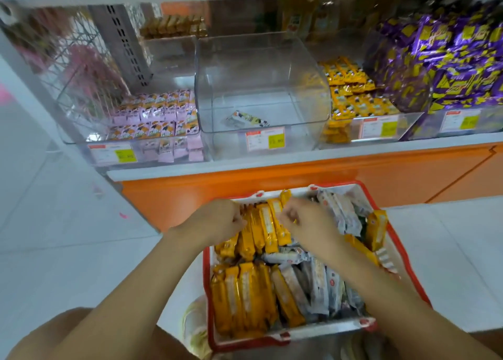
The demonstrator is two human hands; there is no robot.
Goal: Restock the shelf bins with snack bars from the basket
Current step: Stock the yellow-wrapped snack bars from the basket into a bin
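Note:
A red and white basket point(208, 275) stands on the floor below the shelf, full of yellow snack bars point(245, 300) and white snack bars point(318, 289). My left hand point(220, 219) and my right hand point(302, 219) are both over the basket's far end, fingers curled round a row of upright yellow bars point(268, 227) between them. On the shelf above, the middle clear bin point(261, 74) holds one white bar point(246, 119). The bin to its right holds yellow bars point(351, 90).
The left bin holds pink packets point(160, 114). At the far right a bin is heaped with purple and yellow packets point(449, 60). Price tags point(265, 139) hang on the bin fronts. An orange cabinet front point(299, 180) runs under the shelf. White floor tiles surround the basket.

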